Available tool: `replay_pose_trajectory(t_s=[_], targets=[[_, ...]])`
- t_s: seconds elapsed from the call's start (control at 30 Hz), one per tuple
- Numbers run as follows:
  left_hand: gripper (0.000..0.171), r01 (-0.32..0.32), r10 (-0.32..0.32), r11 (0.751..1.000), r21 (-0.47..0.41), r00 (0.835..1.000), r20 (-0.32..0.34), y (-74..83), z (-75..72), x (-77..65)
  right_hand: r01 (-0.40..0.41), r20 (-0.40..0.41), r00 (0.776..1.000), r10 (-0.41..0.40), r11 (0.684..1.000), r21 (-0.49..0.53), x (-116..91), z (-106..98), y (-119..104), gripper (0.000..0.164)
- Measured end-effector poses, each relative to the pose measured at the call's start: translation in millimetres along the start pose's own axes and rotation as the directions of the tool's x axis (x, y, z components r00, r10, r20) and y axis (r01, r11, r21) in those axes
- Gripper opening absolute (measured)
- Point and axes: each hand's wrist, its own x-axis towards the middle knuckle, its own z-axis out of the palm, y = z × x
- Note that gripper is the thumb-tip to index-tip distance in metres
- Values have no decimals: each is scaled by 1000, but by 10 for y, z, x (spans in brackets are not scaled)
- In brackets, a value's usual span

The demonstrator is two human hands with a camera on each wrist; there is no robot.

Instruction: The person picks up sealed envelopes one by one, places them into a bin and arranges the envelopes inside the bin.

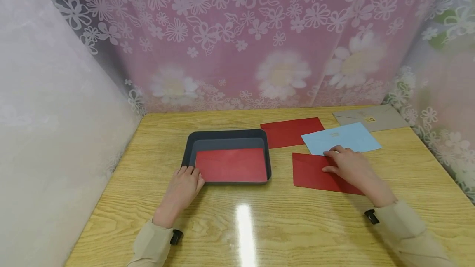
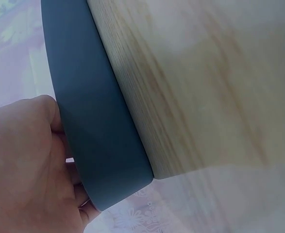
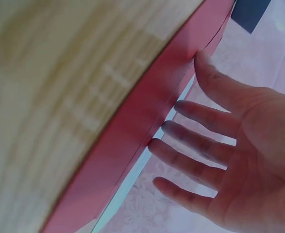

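Note:
At the near left corner of a dark grey tray (image 1: 226, 135), my left hand (image 1: 184, 186) holds the rim, its fingers curled over the edge. The left wrist view shows the tray's outer wall (image 2: 91, 107) beside that hand. A red envelope (image 1: 231, 165) lies inside the tray, its left end by the fingers. On the right, my right hand (image 1: 350, 166) is over another red envelope (image 1: 309, 170), thumb and fingers apart. Seen from the right wrist, the thumb tip and the straight fingertips are right at that envelope's surface (image 3: 132, 121).
Behind the right hand lies a light blue envelope (image 1: 343, 136). A third red envelope (image 1: 291, 132) is beside the tray's right side, partly under the blue one. A grey-beige envelope (image 1: 386, 118) lies at the table's back right. Flowered curtain (image 1: 230, 52) hangs behind the wooden table (image 1: 208, 226).

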Motion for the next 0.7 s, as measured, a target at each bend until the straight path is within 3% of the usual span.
replay_pose_trajectory(t_s=[0.7], targets=[[22, 11, -12, 1000, 12, 1000, 27, 12, -11, 2, 35, -28, 999, -34, 998, 46, 14, 12, -134, 51]])
